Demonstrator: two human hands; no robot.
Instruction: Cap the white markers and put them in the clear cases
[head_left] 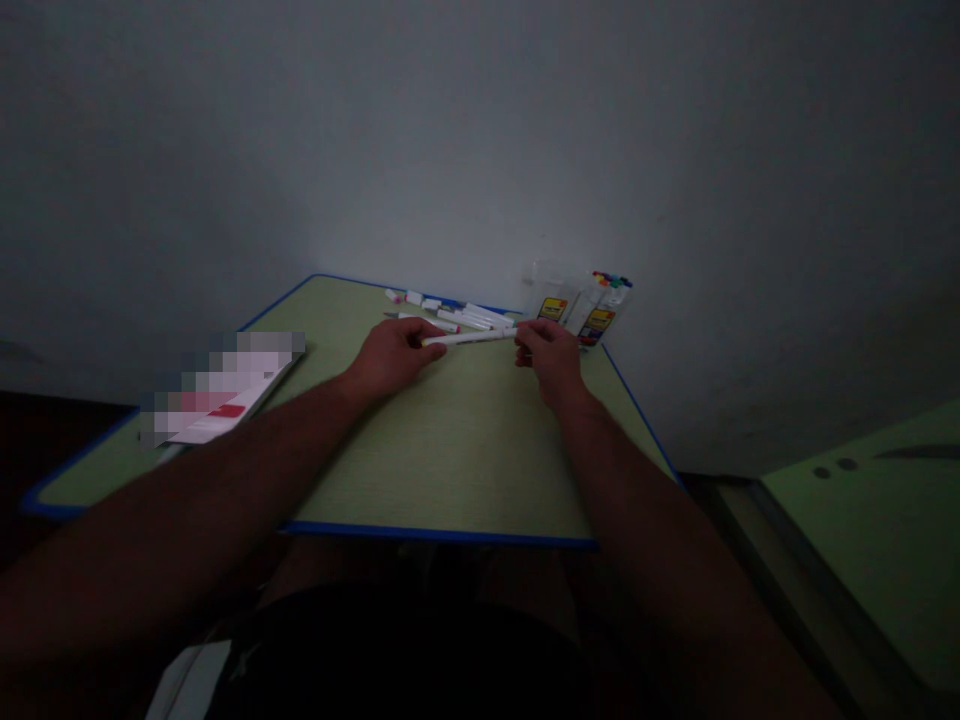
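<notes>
A white marker pen lies nearly level between my two hands, above the far half of the desk. My left hand pinches its left end, where a bit of yellow shows. My right hand closes on its right end. Just behind the pen, several white markers lie loose on the desktop, along with a few short white caps. One marker with a pink end rests right beside my left hand.
The pale desk has a blue edge and stands against a grey wall. At its back right are a clear plastic case and a second case holding colourful-ended markers. A book or box, partly blurred, lies at the left.
</notes>
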